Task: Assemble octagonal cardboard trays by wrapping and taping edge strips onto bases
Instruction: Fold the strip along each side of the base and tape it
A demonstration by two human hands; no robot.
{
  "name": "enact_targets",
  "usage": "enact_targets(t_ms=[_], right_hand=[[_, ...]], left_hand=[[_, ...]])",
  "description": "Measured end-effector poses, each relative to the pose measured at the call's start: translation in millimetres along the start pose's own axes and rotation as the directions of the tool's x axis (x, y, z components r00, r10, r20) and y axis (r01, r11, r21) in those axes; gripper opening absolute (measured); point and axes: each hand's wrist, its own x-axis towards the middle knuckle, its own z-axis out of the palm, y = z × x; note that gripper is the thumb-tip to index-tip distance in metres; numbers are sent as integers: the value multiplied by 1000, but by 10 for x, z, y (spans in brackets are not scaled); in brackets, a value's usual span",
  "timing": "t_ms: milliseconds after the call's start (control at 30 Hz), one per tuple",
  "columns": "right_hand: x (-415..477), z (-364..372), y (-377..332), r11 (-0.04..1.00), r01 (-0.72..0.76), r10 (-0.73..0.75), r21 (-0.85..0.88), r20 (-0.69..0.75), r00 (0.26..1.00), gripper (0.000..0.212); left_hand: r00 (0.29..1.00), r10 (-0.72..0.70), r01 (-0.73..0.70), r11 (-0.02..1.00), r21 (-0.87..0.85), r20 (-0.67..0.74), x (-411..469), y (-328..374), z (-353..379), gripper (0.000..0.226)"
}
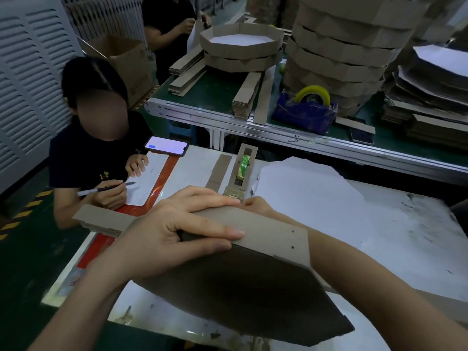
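A person (76, 160) writes with a pen (101, 190) beside a phone (166, 146).

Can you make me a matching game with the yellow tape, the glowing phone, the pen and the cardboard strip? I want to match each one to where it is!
Things:
1. yellow tape roll
2. lit phone
3. pen
4. edge strip

Places:
A. gripped by the left hand
B. in the blue holder on the green table
C. lying on the white table
D. in the seated person's hand

Pairs: 1-B, 2-C, 3-D, 4-A.
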Motion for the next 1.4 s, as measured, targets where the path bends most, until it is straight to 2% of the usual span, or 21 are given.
enact_targets(t_ms=[100, 200, 267, 367, 433, 533, 633, 867, 1100, 1400], right_hand=[[-38, -204, -225, 992, 121, -124, -38, -83, 989, 16], [-263, -425, -467, 972, 230, -218, 36, -212, 953, 21], [-550, -520, -615, 949, 307, -274, 72, -292, 916, 11], [-1061, -554, -737, 897, 417, -353, 146, -329, 876, 56], [-1387, -540, -772, 859, 486, -401, 159, -381, 833, 54], [-1817, -506, -787, 803, 548, -401, 234, -468, 788, 34], [-2110, -374, -722, 728, 583, -371, 361, -507, 778, 22], [-2427, 178, -503, 692, 585, -273, 423, -596, 755, 26], [-2497, 489, -355, 692, 542, -179, 477, -613, 769, 22], [-2608, 621, -223, 705, 542, -162, 458, -639, 752, 23]], left_hand=[[999, 47, -45, 995, 89, -20, 15, 9, -26, 27], [996, 82, -79, 987, 140, -19, 44, 23, -5, 27], [994, 101, -95, 985, 140, -38, 39, 15, 41, 27], [992, 106, -97, 987, 127, -67, -10, -7, 77, 27], [994, 84, -75, 990, 120, -74, -52, -8, 73, 28], [996, 12, -6, 998, 67, -85, -113, 30, 97, 32], [996, -20, 18, 1000, -16, -92, -164, 71, 130, 40], [995, -7, 6, 1000, -9, -101, -204, 7, 62, 46], [993, 106, -101, 992, 81, -58, -243, -16, 74, 49], [974, 224, -216, 956, 197, -18, -275, 43, 74, 45]])
